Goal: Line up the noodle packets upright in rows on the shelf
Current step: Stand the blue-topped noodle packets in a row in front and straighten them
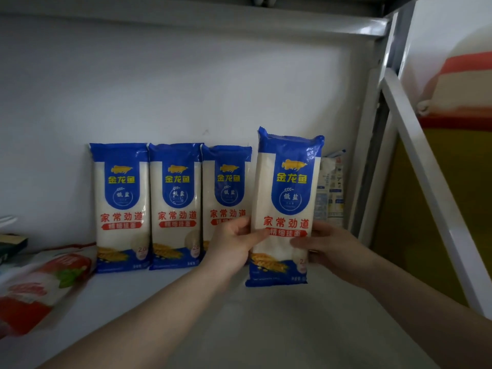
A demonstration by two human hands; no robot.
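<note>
Three blue-and-white noodle packets stand upright side by side against the shelf's back wall: left [121,206], middle [175,206], right [226,193]. A fourth identical packet [286,198] is upright in front of them, further right and nearer me. My left hand [234,243] grips its left edge with the thumb across the front. My right hand [327,246] holds its right edge, thumb on the front. Another packet [331,190] stands behind it with its printed back showing, mostly hidden.
The white shelf board [186,302] stretches toward me. A red-and-white bag [42,278] lies flat at the left, with a dark box [13,245] behind it. A white metal upright and diagonal brace [426,166] close the right side. The upper shelf's edge [239,22] runs overhead.
</note>
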